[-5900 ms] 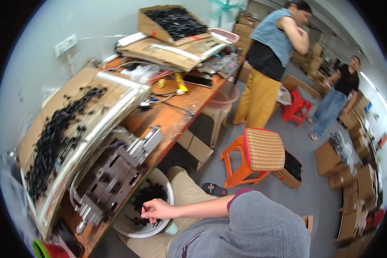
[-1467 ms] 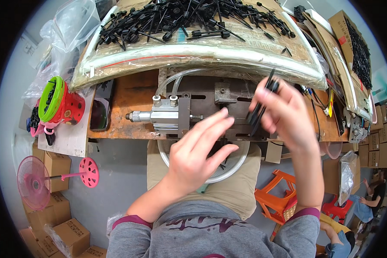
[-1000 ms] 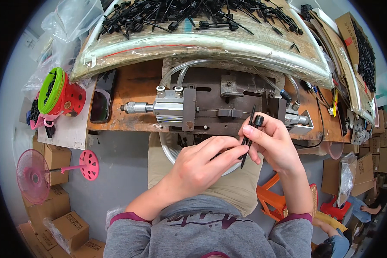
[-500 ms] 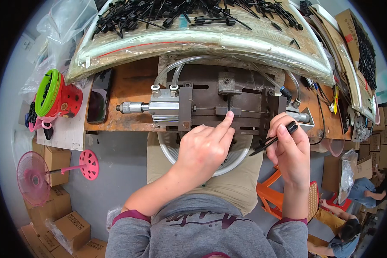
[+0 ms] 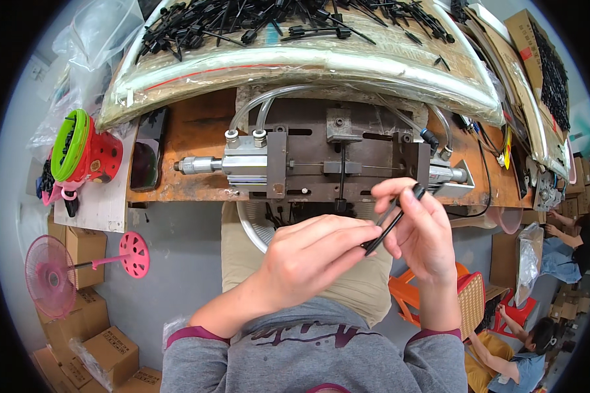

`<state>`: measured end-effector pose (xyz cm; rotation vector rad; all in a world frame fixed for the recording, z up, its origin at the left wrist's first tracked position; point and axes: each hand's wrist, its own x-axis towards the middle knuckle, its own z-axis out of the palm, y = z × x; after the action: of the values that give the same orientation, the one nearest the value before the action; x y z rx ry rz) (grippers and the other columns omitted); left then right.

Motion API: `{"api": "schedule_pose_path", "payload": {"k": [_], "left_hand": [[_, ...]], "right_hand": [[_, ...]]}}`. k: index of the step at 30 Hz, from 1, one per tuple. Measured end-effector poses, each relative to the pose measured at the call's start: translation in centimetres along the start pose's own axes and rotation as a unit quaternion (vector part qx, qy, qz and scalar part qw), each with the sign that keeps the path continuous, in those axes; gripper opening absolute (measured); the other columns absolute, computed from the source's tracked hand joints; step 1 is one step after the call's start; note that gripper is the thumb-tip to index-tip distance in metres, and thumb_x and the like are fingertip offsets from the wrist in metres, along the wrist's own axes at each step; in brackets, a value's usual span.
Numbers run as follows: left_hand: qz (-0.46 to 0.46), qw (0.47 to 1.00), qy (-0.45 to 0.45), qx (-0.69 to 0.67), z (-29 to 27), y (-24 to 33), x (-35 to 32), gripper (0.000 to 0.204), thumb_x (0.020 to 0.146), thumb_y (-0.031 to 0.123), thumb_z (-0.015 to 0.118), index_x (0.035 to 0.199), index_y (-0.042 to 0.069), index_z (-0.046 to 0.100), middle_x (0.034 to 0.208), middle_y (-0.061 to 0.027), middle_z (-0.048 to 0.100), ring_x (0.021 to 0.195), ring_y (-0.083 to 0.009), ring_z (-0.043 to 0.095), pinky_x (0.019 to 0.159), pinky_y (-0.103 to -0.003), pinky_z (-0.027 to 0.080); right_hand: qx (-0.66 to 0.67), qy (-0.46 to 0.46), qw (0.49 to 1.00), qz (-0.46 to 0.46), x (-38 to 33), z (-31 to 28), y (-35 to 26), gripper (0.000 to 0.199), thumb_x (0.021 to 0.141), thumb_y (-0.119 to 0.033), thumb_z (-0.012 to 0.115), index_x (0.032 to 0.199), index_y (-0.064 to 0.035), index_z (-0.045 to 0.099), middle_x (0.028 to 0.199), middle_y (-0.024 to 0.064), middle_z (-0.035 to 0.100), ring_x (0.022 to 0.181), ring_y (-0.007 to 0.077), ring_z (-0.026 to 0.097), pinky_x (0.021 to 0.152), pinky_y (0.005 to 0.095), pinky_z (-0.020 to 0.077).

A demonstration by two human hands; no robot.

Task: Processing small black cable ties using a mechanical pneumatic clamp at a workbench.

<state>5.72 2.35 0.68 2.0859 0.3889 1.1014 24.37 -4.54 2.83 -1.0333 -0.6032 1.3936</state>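
My right hand point(image 5: 426, 229) is closed around thin black plastic rods with a thicker head point(image 5: 418, 191), just in front of the metal clamping fixture point(image 5: 367, 187). Fingertips of my left hand point(image 5: 305, 255) pinch the lower ends of these rods; exactly how many they grip is hidden. Another black rod-shaped part point(image 5: 341, 180) lies across the small block in the middle of the fixture, its near end jutting past the front edge. No hand touches that part. Below it, a white basket point(image 5: 248, 226) with black parts sits on my lap, partly covered by my left hand.
Pneumatic cylinders point(image 5: 244, 160) with clear hoses flank the fixture. Behind it, a wrapped board point(image 5: 255, 77) carries a heap of black parts. A red bucket point(image 5: 108, 156) and a dark phone-like slab point(image 5: 148, 157) stand left. A pink fan point(image 5: 51, 278), cartons and an orange stool point(image 5: 410, 295) surround me; co-workers sit right.
My left hand has left the fixture's middle block and moved right and nearer, to the rods in my right hand. My right hand has shifted slightly left. The part in the fixture now shows fully.
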Motion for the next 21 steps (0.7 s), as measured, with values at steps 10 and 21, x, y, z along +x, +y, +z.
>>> {"api": "schedule_pose_path", "payload": {"k": [10,21], "left_hand": [[-0.024,0.994,0.076,0.072,-1.2,-0.4,-1.2,0.034,0.064,0.002,0.087,0.095,0.004,0.073,0.089,-0.0077,0.071,0.08,-0.0198,0.067,0.067,-0.029,0.055],[-0.013,0.996,0.056,0.065,-1.3,-1.4,-1.7,0.028,0.067,0.004,0.082,0.093,0.005,0.074,0.087,-0.006,0.067,0.074,-0.0195,0.066,0.061,-0.029,0.054]], "right_hand": [[-0.613,-0.009,0.598,-0.516,2.9,-1.4,3.9,0.036,0.068,0.001,0.069,0.104,0.0055,0.071,0.11,0.0216,0.067,0.088,0.0303,0.07,0.073,0.0323,0.0584],[-0.654,0.023,0.473,-0.59,6.0,-2.2,7.2,0.03,0.07,-0.002,0.067,0.1,0.0024,0.073,0.11,0.0159,0.071,0.07,0.0151,0.068,0.057,0.023,0.049]]}}
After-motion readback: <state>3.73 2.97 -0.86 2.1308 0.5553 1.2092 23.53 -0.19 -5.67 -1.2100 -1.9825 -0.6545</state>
